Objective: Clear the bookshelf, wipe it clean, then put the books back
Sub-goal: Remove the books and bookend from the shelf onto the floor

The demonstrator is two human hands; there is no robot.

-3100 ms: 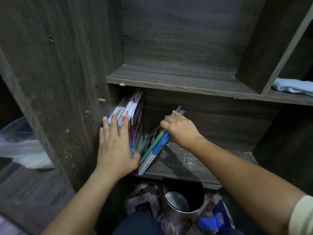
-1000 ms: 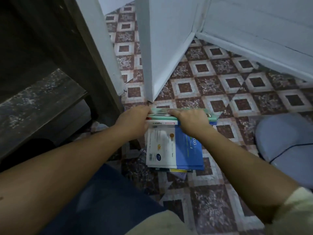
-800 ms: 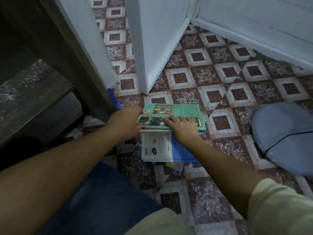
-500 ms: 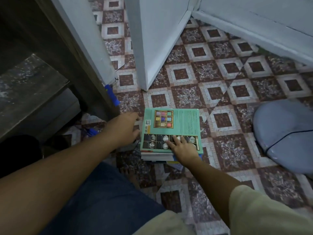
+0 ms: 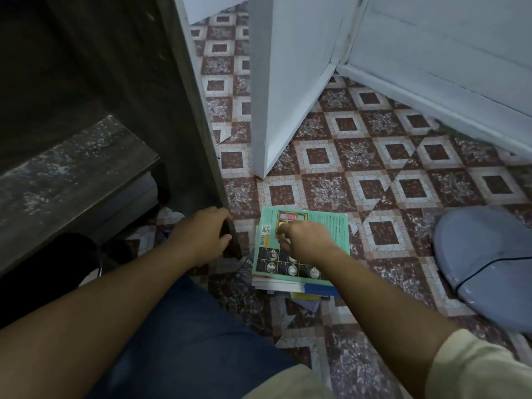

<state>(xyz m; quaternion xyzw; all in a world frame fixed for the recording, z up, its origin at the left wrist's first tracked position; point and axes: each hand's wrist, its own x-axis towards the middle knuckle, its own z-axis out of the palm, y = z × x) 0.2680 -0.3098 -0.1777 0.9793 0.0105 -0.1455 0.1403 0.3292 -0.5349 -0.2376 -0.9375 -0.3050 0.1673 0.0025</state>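
Note:
A stack of books lies on the patterned tile floor, topped by a green book (image 5: 325,226) with a grid picture and a barcode. My right hand (image 5: 305,240) hovers over its cover, fingers loosely curled and holding nothing. Just left of the stack, my left hand (image 5: 201,234) is also loosely curled with nothing in it, in front of the lower edge of the bookshelf's dark side panel (image 5: 172,116). The lower shelf board (image 5: 72,174) at left is bare of books and speckled with pale dust.
A white door (image 5: 276,82) stands open behind the stack, with a white wall base at right. A blue-grey rounded cushion (image 5: 483,263) lies on the floor at right. Something dark sits under the shelf (image 5: 69,254). My blue-clad knee fills the bottom.
The books left the shelf and went onto the floor stack. Over the last second the green book was laid flat on top. Both hands have since come off it, the left drawing back toward the shelf.

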